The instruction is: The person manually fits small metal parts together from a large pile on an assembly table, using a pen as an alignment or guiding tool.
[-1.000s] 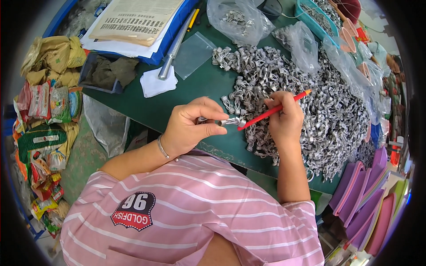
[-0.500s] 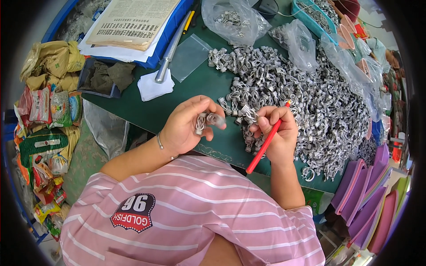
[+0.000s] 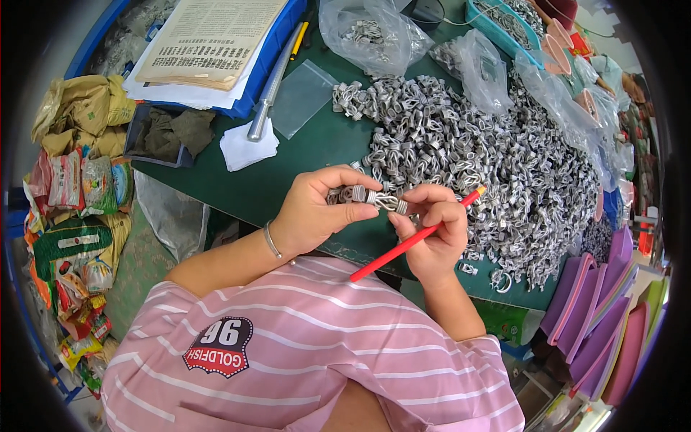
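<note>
My left hand (image 3: 309, 207) pinches a small silver metal ring piece (image 3: 365, 195) between thumb and fingers, with more silver metal curled against its fingers. Thumb and fingertips of my right hand (image 3: 440, 241) close on the other end of the looped metal (image 3: 387, 202), so both hands meet over the table's near edge. A red pencil (image 3: 389, 255) also rests in my right hand, slanting down to the left across the palm. Just beyond my hands spreads a large heap of similar silver ring pieces (image 3: 497, 173).
Clear plastic bags (image 3: 371, 32) and a turquoise basket (image 3: 504, 25) stand behind the heap. At the left lie a tapered metal rod (image 3: 272, 86), white paper slips (image 3: 247, 147), a zip bag (image 3: 304, 97) and a box with dark cloth (image 3: 169, 133). Purple folders (image 3: 586, 309) stand at right.
My hands have come together, the left moving right and the right slightly left. Both now grip the looped metal, and the pencil lies at a flatter slant.
</note>
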`<action>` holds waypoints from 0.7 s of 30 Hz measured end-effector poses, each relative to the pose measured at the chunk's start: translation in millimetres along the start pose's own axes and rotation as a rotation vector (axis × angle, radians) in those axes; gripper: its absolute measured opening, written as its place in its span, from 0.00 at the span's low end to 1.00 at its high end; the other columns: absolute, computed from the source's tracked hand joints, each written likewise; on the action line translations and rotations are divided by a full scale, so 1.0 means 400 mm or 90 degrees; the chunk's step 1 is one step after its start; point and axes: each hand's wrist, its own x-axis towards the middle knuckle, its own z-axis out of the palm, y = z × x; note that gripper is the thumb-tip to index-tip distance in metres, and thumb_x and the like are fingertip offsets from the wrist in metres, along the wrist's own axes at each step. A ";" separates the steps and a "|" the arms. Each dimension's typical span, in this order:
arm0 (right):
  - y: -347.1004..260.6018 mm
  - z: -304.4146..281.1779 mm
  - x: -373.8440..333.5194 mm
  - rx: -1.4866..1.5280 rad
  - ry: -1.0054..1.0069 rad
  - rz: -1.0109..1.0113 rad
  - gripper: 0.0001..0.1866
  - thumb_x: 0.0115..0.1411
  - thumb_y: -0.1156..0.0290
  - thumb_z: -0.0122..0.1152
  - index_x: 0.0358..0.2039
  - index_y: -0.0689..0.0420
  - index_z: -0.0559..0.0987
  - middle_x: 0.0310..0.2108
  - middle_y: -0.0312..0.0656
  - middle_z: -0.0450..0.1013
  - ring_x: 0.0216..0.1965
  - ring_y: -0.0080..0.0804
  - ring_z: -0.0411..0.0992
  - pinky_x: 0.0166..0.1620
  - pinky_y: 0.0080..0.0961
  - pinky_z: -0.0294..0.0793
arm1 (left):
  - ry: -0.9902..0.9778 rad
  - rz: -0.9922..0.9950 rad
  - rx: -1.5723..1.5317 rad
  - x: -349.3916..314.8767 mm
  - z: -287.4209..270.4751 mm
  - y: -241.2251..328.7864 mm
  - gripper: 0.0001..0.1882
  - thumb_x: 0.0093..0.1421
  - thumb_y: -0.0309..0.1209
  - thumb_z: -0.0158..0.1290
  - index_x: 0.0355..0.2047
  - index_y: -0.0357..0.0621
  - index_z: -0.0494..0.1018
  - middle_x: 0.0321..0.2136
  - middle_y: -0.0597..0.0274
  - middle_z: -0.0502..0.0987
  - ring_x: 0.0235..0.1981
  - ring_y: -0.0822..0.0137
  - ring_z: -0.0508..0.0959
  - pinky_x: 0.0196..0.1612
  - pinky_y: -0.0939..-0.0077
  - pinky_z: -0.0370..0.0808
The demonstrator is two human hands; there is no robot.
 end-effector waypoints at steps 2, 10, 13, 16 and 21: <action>0.002 -0.003 -0.004 -0.025 -0.006 -0.028 0.19 0.43 0.86 0.62 0.25 0.56 0.60 0.34 0.48 0.67 0.27 0.25 0.67 0.30 0.18 0.70 | 0.007 -0.114 -0.126 -0.005 -0.003 -0.004 0.13 0.49 0.19 0.54 0.37 0.36 0.71 0.25 0.67 0.69 0.16 0.81 0.64 0.16 0.90 0.60; -0.002 -0.017 0.003 -0.059 -0.004 -0.071 0.16 0.46 0.86 0.59 0.24 0.57 0.60 0.32 0.50 0.70 0.26 0.28 0.69 0.29 0.19 0.71 | -0.015 -0.149 -0.274 -0.015 -0.021 -0.040 0.10 0.53 0.21 0.51 0.38 0.35 0.70 0.28 0.62 0.71 0.19 0.77 0.67 0.18 0.87 0.64; 0.037 -0.071 0.041 -0.267 0.076 -0.068 0.12 0.48 0.85 0.57 0.22 0.59 0.62 0.26 0.46 0.71 0.23 0.29 0.69 0.25 0.20 0.68 | 0.013 -0.165 -0.405 -0.004 -0.013 -0.022 0.09 0.57 0.24 0.47 0.38 0.36 0.68 0.30 0.60 0.71 0.22 0.74 0.69 0.20 0.84 0.65; 0.051 -0.085 0.066 -0.450 -0.008 -0.025 0.12 0.43 0.82 0.61 0.22 0.60 0.65 0.26 0.45 0.70 0.24 0.40 0.68 0.26 0.29 0.67 | 0.088 -0.233 -0.457 0.003 -0.016 -0.011 0.08 0.60 0.29 0.43 0.37 0.40 0.67 0.29 0.61 0.68 0.24 0.74 0.67 0.19 0.84 0.63; 0.067 -0.050 0.101 -0.668 -0.090 -0.100 0.12 0.38 0.79 0.59 0.24 0.60 0.66 0.29 0.45 0.68 0.29 0.46 0.65 0.29 0.37 0.63 | 0.057 -0.234 -0.436 0.006 -0.024 -0.034 0.04 0.58 0.28 0.46 0.32 0.41 0.66 0.22 0.66 0.64 0.19 0.77 0.62 0.16 0.87 0.57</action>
